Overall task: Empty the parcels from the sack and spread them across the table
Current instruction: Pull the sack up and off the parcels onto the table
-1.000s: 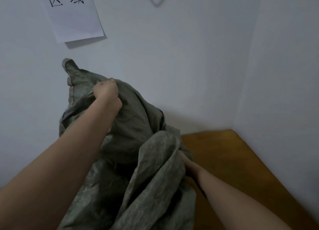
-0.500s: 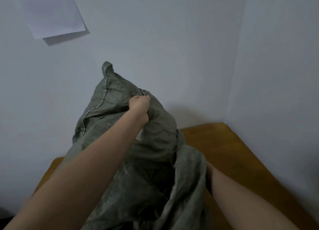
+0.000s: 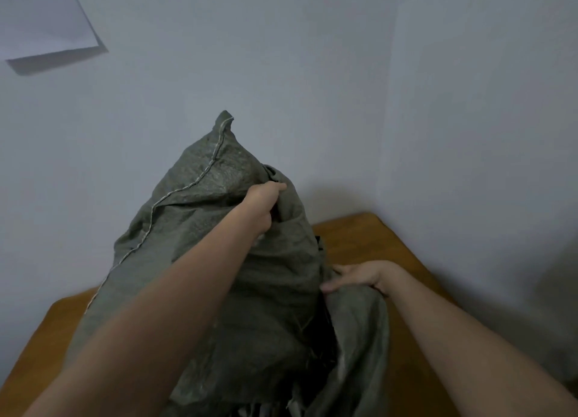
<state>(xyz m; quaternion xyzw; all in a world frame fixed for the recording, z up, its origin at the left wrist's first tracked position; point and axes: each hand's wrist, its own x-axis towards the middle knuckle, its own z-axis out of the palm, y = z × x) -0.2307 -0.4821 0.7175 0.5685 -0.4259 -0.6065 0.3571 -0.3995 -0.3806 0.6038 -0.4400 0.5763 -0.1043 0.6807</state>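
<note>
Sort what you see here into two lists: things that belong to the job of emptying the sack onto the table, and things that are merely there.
Belongs to the job:
- grey woven sack
- wooden table
- left hand, gripping the sack's upper cloth
- right hand, at the sack's open side

Merely there:
- sheet of paper on the wall

No parcels are clearly visible yet.

I see two bare forearms, no sleeves, watch or rings on my left hand [image 3: 261, 208] or right hand [image 3: 359, 277].
</note>
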